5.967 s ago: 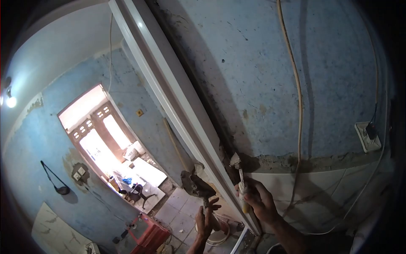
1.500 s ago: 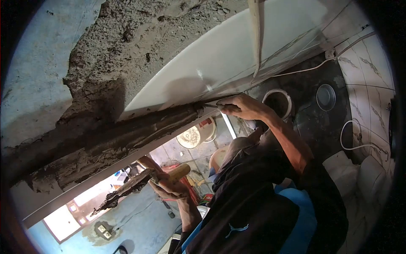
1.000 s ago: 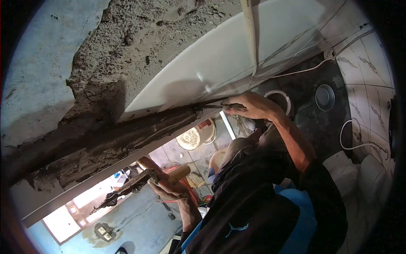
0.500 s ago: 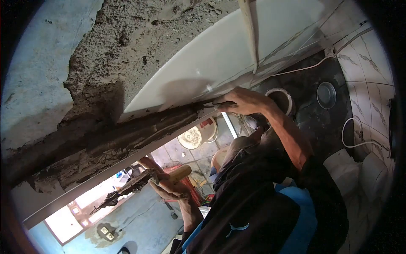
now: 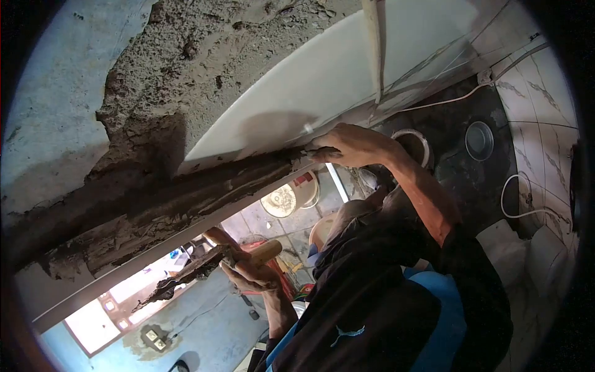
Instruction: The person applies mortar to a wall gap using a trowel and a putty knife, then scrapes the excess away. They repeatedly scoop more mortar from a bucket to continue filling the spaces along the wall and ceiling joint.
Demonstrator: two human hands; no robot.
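My left hand (image 5: 253, 273) is closed round the wooden handle (image 5: 266, 251) of a trowel. The trowel's blade (image 5: 189, 271) points to the lower left and is caked with wet grey mortar. Above it runs a pale, straight-edged ledge (image 5: 133, 260) with a rough bed of mortar (image 5: 161, 214) along it. At the right end of that bed is my right hand (image 5: 350, 146), its fingers bent and pressed together against the mortar by the ledge. Whatever lies under those fingertips is hidden.
A glossy white panel (image 5: 291, 105) and rough plaster (image 5: 186, 62) stand behind the ledge. On the floor below are a bucket with a pale mix (image 5: 282, 199), a round basin (image 5: 478, 141) and a hose (image 5: 446, 99). Wall sockets (image 5: 156, 339) show at lower left.
My right hand's fingers have shifted slightly left and curl more at the mortar's end. The left hand and trowel stay nearly where they were. The view has shifted a little.
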